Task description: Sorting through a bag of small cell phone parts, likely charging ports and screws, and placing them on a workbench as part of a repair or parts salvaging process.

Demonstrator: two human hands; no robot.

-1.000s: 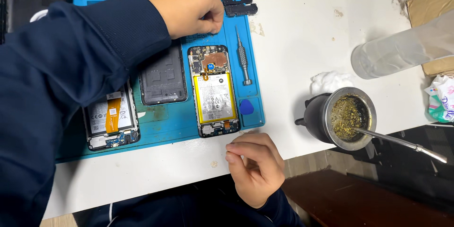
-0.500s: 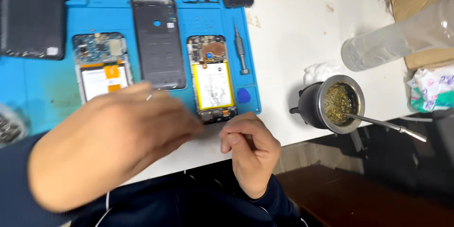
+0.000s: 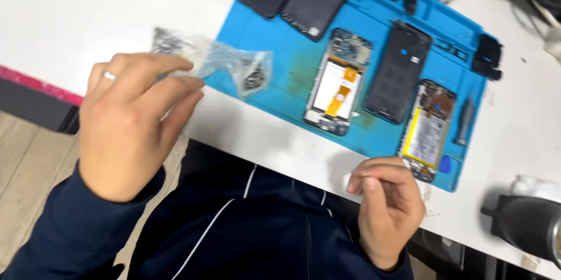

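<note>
My left hand (image 3: 125,122) has swung over to pinch the clear parts bag (image 3: 234,67); right hand (image 3: 388,198) stays loosely curled (empty, seemingly).

A phone repair workshop: opened phones (image 3: 338,81) lie on a blue repair mat (image 3: 292,70) covering the white bench (image 3: 87,17).
</note>
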